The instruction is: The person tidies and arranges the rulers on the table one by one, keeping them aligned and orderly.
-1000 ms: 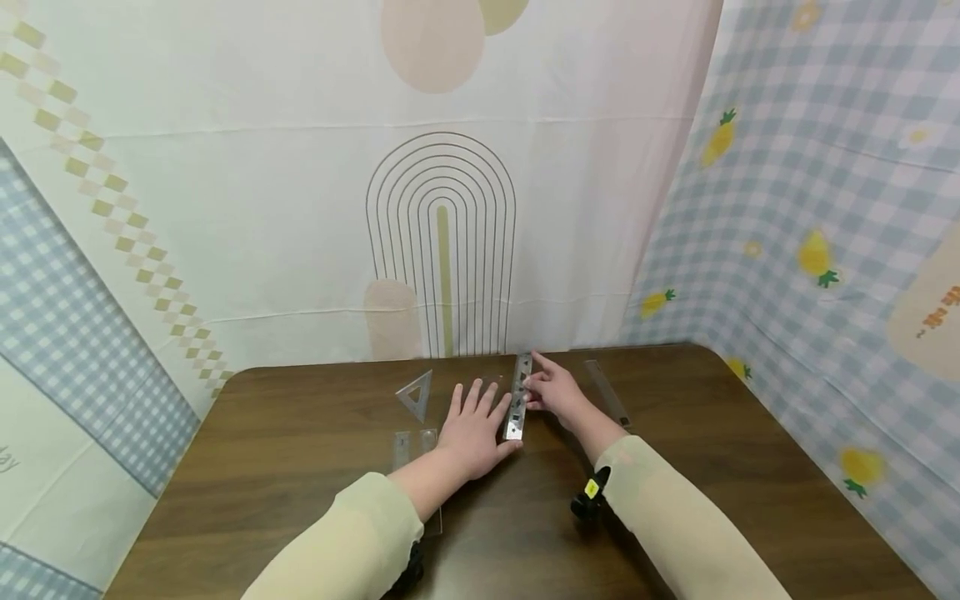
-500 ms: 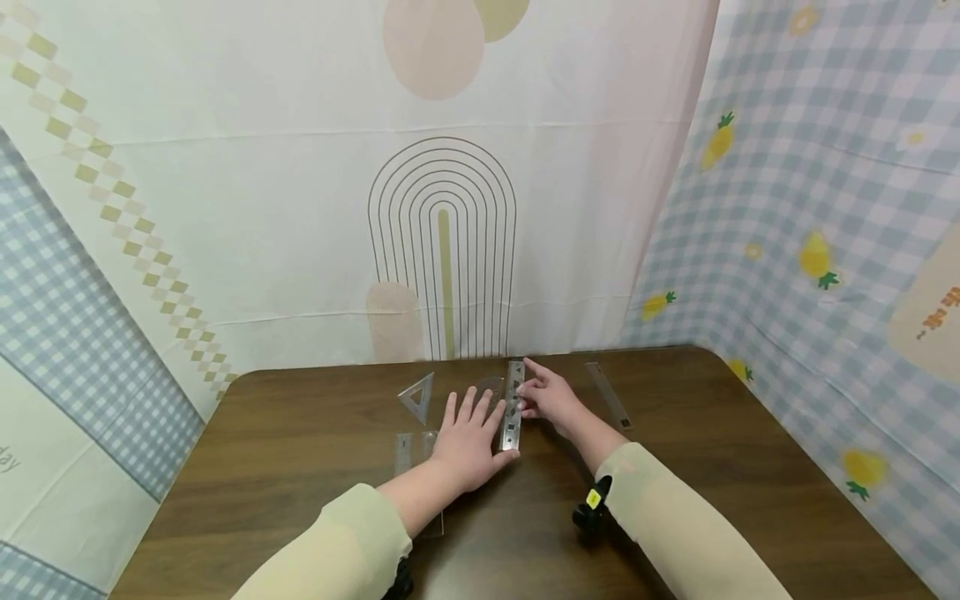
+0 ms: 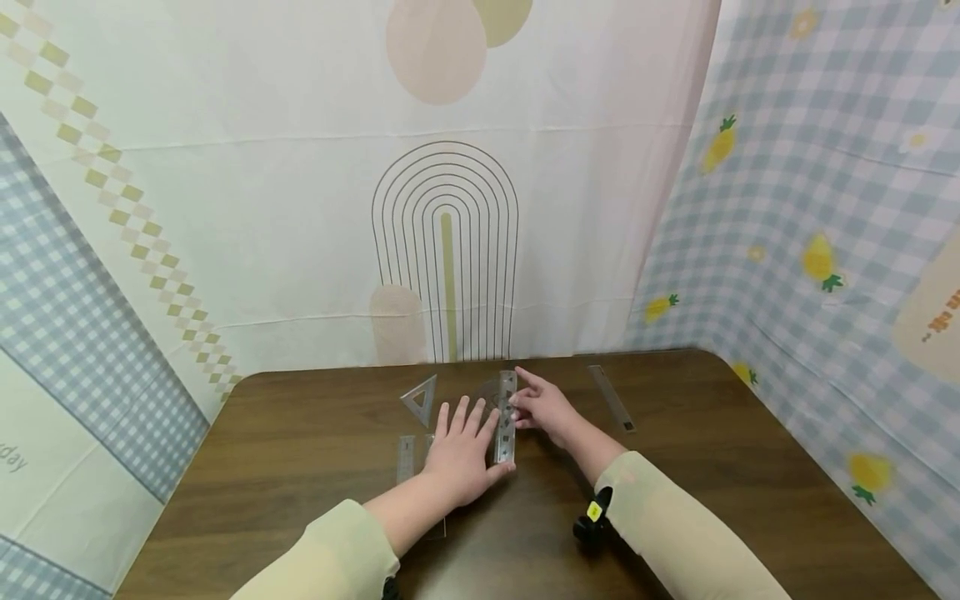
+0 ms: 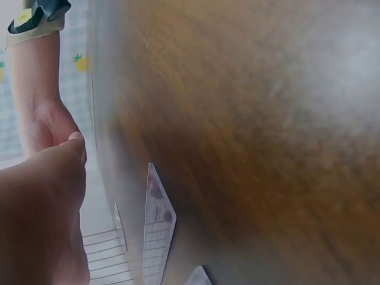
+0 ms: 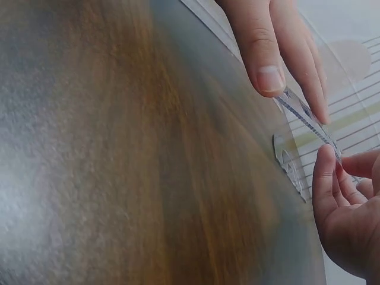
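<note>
A clear ruler with cut-out shapes point(image 3: 506, 433) stands lengthwise between the two hands in the head view. My right hand point(image 3: 546, 410) pinches its right edge, with the index finger stretched toward the far end. On the left side, my left hand point(image 3: 459, 460) has spread, straight fingers, with the index finger beside the ruler and the thumb at the near end. In the right wrist view, the ruler point(image 5: 306, 122) appears almost edge-on between the hands. A clear protractor point(image 3: 487, 392) lies partly behind the ruler and left fingers.
A set square point(image 3: 420, 402) lies at the back left. Nearer, a clear ruler point(image 3: 406, 458) lies left of the left hand, beside another clear piece partly hidden by that arm. Another ruler point(image 3: 612, 398) lies at the right. A patterned cloth point(image 3: 570, 208) hangs behind the table point(image 3: 300, 467).
Both hands and the cut-out ruler have shifted left and toward the person. More of the protractor shows behind the left fingers. The other pieces keep their places.
</note>
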